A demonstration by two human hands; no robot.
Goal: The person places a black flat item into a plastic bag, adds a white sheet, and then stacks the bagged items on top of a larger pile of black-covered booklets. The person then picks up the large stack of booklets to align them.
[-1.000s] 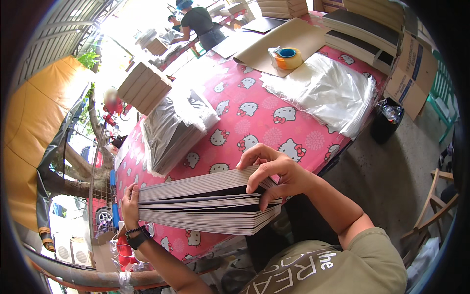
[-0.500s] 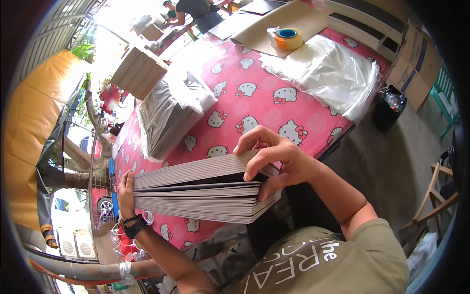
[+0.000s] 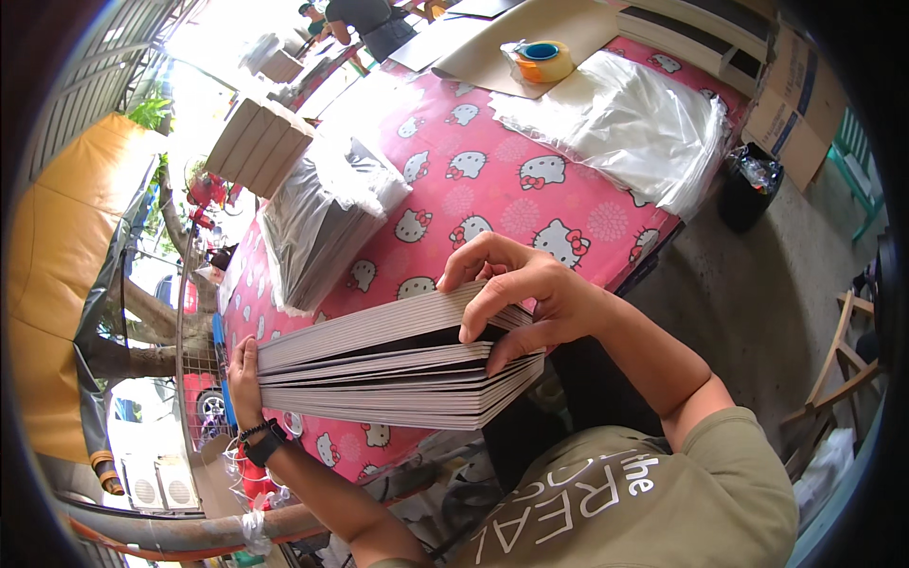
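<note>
A thick stack of flat boards [image 3: 369, 402] with pale edges and dark faces stands on edge at the near side of the table. My left hand [image 3: 245, 381] clasps its left end, fingers against the outer boards. At the opposite end, my right hand [image 3: 535, 295] curls over the upper boards, with its fingers on top and its thumb down at a gap between boards. Dark surfaces show in the gaps, which widen toward the right. The undersides of the boards and part of my left palm are hidden.
The table has a pink patterned cover [image 3: 511, 208]. On it lie plastic-wrapped dark sheets [image 3: 322, 232], a pale block stack [image 3: 256, 147], clear plastic bags [image 3: 615, 128] and a tape roll [image 3: 544, 62]. A black bin [image 3: 748, 194] stands right; a person [image 3: 374, 28] is far off.
My right thumb has shifted slightly left along the boards, and more gaps show between the lower boards. My left hand keeps its hold. The whole view has shifted a little.
</note>
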